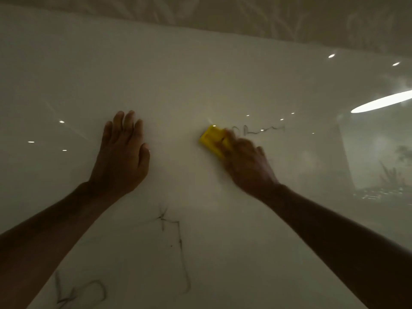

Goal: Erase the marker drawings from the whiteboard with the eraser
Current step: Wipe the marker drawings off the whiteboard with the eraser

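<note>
A glossy whiteboard (178, 85) fills the view. My right hand (247, 163) presses a yellow eraser (211, 139) against the board; hand and eraser are motion-blurred. Just right of the eraser runs a thin black squiggle (263, 130). My left hand (122, 152) lies flat on the board with fingers together, holding nothing, well left of the eraser. Lower down are more marker lines: a tall angular stroke (178, 241) at centre and a looped scribble (84, 293) at the bottom left.
The board's top edge (223, 32) meets a patterned wall (289, 16) above. Ceiling lights reflect on the board, with a bright long glare (383, 103) at the right and a reflected room scene (379, 175) below it.
</note>
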`<state>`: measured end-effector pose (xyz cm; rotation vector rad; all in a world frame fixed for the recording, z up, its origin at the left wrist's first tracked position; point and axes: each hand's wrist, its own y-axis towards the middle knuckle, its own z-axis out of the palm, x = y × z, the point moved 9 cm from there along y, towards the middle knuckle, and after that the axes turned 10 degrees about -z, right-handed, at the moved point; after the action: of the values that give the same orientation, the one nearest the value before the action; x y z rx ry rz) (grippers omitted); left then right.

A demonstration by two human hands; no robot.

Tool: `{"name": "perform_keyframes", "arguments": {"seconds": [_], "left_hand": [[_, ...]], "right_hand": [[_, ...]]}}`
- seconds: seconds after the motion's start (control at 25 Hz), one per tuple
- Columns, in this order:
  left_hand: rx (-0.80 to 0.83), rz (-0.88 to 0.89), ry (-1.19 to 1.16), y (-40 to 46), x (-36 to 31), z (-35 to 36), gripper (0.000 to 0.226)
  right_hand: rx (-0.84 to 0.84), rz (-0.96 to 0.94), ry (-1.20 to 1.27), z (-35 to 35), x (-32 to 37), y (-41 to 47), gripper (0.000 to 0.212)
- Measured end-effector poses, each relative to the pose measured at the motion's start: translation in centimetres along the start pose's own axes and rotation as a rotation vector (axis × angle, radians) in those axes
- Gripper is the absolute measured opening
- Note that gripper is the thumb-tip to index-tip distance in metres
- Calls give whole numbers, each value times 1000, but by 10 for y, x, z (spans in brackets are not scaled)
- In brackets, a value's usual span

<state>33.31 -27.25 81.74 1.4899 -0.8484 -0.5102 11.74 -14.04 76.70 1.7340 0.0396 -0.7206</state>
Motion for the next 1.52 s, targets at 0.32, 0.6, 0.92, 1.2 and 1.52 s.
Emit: {"name": "perform_keyframes", "arguments": {"seconds": [0.32,0.6,0.92,1.2,1.52], "left_hand": [[8,20,-12,12,-35,17,61],[-5,16,20,18,-55,32,62],[-32,41,38,18,-52,37,59],[-55,70,41,11,-45,31,56],[-40,42,132,-15,16,1,57]], "right_hand": [[-58,530,76,4,-73,-37,61],[-1,11,-1,9,-36,-72,63],[-100,815,109,12,-155,-96,62],[-31,-98,72,8,12,-67,55],[-163,375,113,-1,-29,3,56]]}}
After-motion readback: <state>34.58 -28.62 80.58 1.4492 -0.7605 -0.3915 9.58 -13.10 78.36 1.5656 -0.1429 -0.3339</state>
